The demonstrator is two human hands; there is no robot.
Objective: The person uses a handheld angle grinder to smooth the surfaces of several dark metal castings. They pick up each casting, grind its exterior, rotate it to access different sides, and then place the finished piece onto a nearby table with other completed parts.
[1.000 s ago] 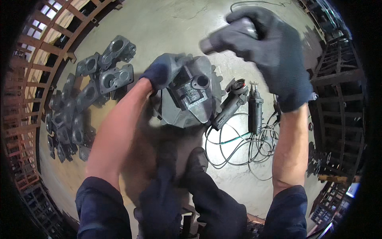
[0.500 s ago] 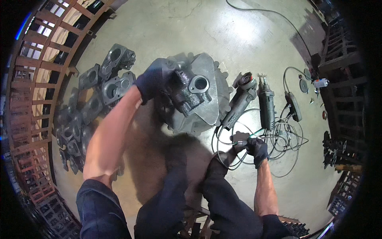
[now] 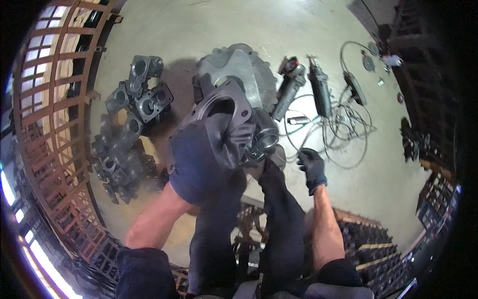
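Note:
My left hand (image 3: 195, 154), in a dark glove, is closed on a dark metal casting (image 3: 234, 122) with a large round bore and a flange. The casting is held up close in front of me and hides part of a big lobed metal housing (image 3: 261, 74) on the floor. To the right, my gloved right hand (image 3: 312, 168) hangs over the floor near looped cables. Its fingers are loosely bent and apart, and no thing shows in them. A small dark cable piece (image 3: 298, 120) lies beyond it.
An angle grinder (image 3: 289, 89) and a straight die grinder (image 3: 320, 89) lie right of the housing. Tangled cables (image 3: 343, 129) and a dark socket block (image 3: 354, 88) are beside them. Several castings (image 3: 152, 102) cluster on the left. A rusty metal crate (image 3: 55, 99) borders the left side.
My left hand has lifted the casting off the housing and brought it nearer to me. The right hand has let go of the cable piece and drawn back. The view has shifted.

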